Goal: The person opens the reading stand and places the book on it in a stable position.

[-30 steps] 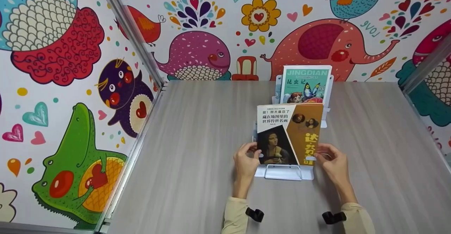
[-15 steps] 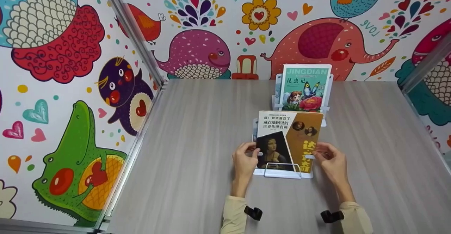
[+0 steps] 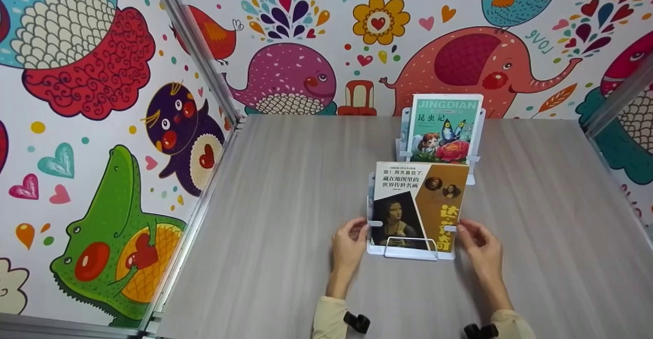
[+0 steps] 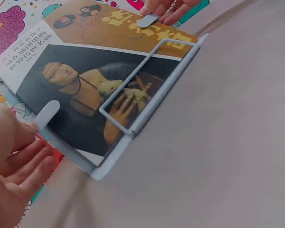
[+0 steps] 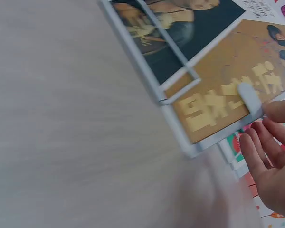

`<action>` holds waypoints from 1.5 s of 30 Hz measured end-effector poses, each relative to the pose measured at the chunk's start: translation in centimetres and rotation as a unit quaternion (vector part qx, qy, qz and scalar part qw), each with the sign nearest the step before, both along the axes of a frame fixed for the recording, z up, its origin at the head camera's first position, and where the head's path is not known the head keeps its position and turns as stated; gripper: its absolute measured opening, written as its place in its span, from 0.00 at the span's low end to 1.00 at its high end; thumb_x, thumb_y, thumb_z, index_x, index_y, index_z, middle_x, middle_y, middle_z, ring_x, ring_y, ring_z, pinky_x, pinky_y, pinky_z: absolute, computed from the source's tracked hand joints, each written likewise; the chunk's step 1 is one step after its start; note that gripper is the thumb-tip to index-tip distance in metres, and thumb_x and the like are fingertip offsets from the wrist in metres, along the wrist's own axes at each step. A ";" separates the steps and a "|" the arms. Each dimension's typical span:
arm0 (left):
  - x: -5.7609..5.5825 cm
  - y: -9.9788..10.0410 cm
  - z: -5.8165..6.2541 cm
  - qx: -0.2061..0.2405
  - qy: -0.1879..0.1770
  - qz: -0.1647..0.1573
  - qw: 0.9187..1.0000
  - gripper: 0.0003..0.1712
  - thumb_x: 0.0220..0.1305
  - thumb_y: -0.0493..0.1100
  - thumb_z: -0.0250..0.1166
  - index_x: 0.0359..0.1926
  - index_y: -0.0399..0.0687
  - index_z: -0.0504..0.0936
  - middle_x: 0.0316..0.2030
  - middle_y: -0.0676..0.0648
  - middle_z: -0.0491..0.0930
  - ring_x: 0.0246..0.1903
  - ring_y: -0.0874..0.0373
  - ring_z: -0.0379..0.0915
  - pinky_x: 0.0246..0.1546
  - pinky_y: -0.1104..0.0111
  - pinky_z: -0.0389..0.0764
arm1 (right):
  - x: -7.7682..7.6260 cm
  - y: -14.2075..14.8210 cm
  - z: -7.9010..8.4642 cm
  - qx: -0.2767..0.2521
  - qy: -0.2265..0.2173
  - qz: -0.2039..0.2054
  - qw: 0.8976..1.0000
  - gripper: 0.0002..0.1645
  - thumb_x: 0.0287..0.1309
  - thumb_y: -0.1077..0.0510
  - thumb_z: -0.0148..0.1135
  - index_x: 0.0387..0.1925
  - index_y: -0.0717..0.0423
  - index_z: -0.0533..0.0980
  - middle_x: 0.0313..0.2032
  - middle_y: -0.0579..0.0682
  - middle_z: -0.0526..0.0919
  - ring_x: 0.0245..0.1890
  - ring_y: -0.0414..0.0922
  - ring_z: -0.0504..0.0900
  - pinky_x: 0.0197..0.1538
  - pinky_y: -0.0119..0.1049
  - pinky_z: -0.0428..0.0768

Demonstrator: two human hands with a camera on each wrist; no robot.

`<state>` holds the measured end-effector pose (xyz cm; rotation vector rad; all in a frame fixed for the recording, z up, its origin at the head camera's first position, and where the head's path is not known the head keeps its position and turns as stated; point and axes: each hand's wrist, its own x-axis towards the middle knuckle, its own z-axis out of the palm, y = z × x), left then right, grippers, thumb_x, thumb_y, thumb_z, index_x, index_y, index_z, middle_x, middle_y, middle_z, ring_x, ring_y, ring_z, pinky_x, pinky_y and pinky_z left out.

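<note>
A white-and-brown paperback with a painted portrait [image 3: 437, 209] leans upright on a white book stand [image 3: 376, 250]. Small side clips, the left one [image 4: 48, 113] and the right one [image 5: 250, 99], lap over the cover. A wire loop [image 3: 410, 258] crosses its lower edge. My left hand [image 3: 348, 249] is beside the stand's left edge, thumb close to the clip, fingers loosely bent and holding nothing. On the other side my right hand [image 3: 483, 251] has its thumb tip right at the right clip's outer end, other fingers relaxed below the edge.
Behind stands a second stand [image 3: 470, 171] holding a green book with a butterfly [image 3: 449, 112]. Both are on a grey wood-grain table [image 3: 285, 186]. A cartoon-printed wall [image 3: 316, 27] closes the back, and a metal-framed side panel [image 3: 204, 63] bounds the left.
The book has sunk lower onto the stand, behind the wire loop. Both hands have drawn outward from its sides, the left one further, leaving the clips over the cover.
</note>
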<state>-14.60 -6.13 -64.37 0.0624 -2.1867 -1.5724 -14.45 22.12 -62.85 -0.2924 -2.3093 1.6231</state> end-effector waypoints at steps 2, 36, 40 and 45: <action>0.8 -0.2 -0.5 -0.014 -0.032 -0.008 0.999 0.09 0.62 0.35 0.70 0.43 0.39 0.88 0.34 0.43 0.89 0.33 0.54 0.88 0.37 0.70 0.86 | 1.1 -0.4 -0.9 0.022 -0.020 0.000 1.000 0.17 0.64 0.62 0.67 0.53 0.65 0.81 0.44 0.55 0.87 0.37 0.27 0.78 0.41 0.15 0.74; 1.5 -4.3 -0.8 -0.036 -0.123 0.051 0.990 0.14 0.62 0.31 0.66 0.48 0.38 0.88 0.40 0.42 0.90 0.41 0.52 0.89 0.42 0.64 0.87 | 0.9 -6.0 -1.5 0.035 -0.044 0.134 0.989 0.35 0.59 0.72 0.64 0.68 0.69 0.68 0.62 0.68 0.77 0.61 0.61 0.79 0.60 0.47 0.79; 1.1 -4.8 -0.4 -0.035 -0.135 0.056 0.989 0.14 0.63 0.31 0.67 0.49 0.39 0.88 0.41 0.43 0.90 0.42 0.52 0.88 0.43 0.63 0.87 | 0.3 -6.4 -1.2 0.031 -0.047 0.152 0.987 0.35 0.60 0.73 0.63 0.69 0.70 0.67 0.63 0.68 0.76 0.62 0.62 0.79 0.60 0.47 0.79; 0.2 -5.5 0.0 -0.023 -0.141 0.058 0.988 0.14 0.63 0.29 0.66 0.49 0.37 0.88 0.42 0.40 0.90 0.43 0.50 0.88 0.45 0.61 0.87 | -0.6 -7.0 -0.9 0.037 -0.049 0.166 0.984 0.34 0.61 0.74 0.61 0.69 0.69 0.67 0.64 0.67 0.75 0.63 0.61 0.78 0.61 0.46 0.79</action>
